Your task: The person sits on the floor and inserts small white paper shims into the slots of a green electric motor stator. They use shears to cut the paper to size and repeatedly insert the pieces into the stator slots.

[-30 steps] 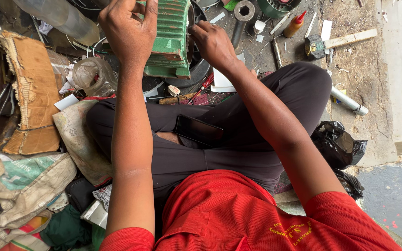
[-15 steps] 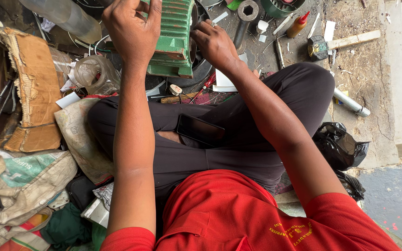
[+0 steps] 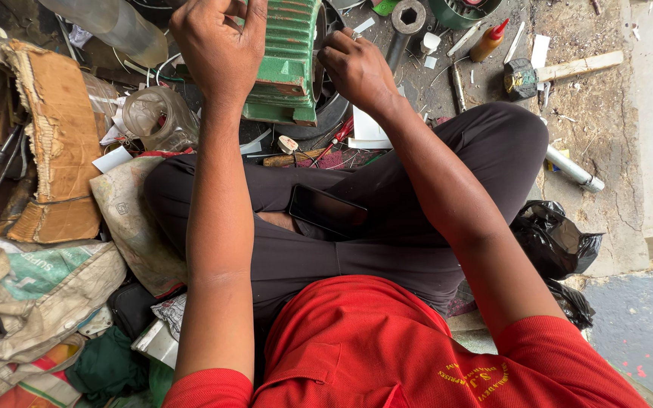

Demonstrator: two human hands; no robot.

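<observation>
From the left I note a torn brown cardboard box [image 3: 47,143], then a clear plastic jar [image 3: 156,117] on the floor. My left hand [image 3: 217,49] has its grip clenched around the green ribbed metal motor housing [image 3: 285,64], held above my lap. My right hand [image 3: 357,68] touches its right side, fingers curled; whether they pinch anything I cannot tell. A black phone [image 3: 328,211] rests on my thigh.

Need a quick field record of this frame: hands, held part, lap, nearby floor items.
left hand: gripping the green ribbed motor housing from the left side
right hand: at the housing's right edge, fingers curled
lap: black phone lying on the crossed legs
floor right: hammer, small orange-capped bottle
floor left: torn cardboard box, clear plastic jar
</observation>
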